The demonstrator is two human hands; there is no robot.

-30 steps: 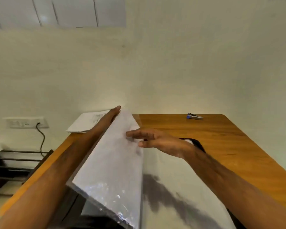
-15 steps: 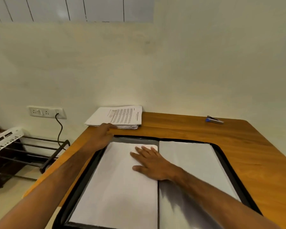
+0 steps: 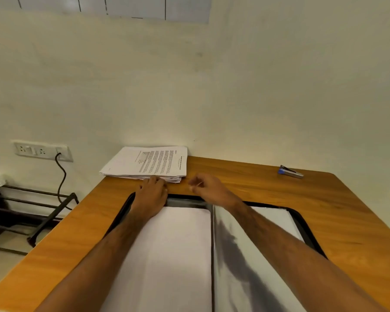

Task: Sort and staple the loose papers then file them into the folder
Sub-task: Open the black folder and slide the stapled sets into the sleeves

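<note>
Reaching past the open folder [image 3: 300,224], the left hand [image 3: 152,194] touches the paper stack [image 3: 149,163] with fingers hidden, the right hand [image 3: 208,188] loosely curled and empty just beside it; lift it squarely with both.

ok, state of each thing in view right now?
folder: open flat on the table, sheets in both halves
paper stack: unfiled, at far left table edge
stapler: lying idle, far right
left hand: fingertips at the stack's near edge
right hand: loosely curled, holding nothing
plug: in the wall socket
</note>
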